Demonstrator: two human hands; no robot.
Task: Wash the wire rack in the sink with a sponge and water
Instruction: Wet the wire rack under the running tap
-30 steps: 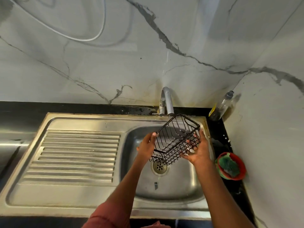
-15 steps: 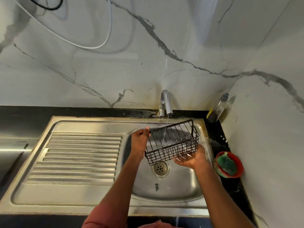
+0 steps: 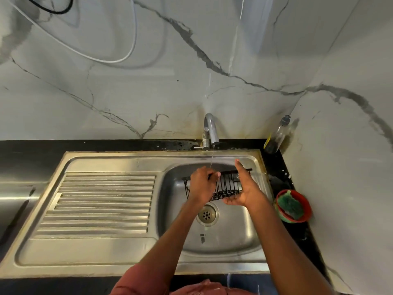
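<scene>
I hold a black wire rack (image 3: 225,185) over the steel sink basin (image 3: 238,228), under the tap (image 3: 210,128). A thin stream of water runs from the tap onto the rack's top edge. My left hand (image 3: 202,185) grips the rack's upper rim from the front and hides its middle part. My right hand (image 3: 244,186) cups the rack's right end, palm towards it, thumb raised above the rim. The green sponge (image 3: 290,205) lies in a red bowl (image 3: 306,209) on the counter to the right of the sink.
The ribbed drainboard (image 3: 102,201) takes up the left of the sink unit. A dish soap bottle (image 3: 276,137) stands in the back right corner against the marble wall. The drain (image 3: 207,215) sits below the rack. A white cable (image 3: 85,54) hangs on the wall.
The rack has been turned from a tilted, open-side-up pose to edge-on and lowered into the basin under the stream. My left hand has slid from its left end towards the middle.
</scene>
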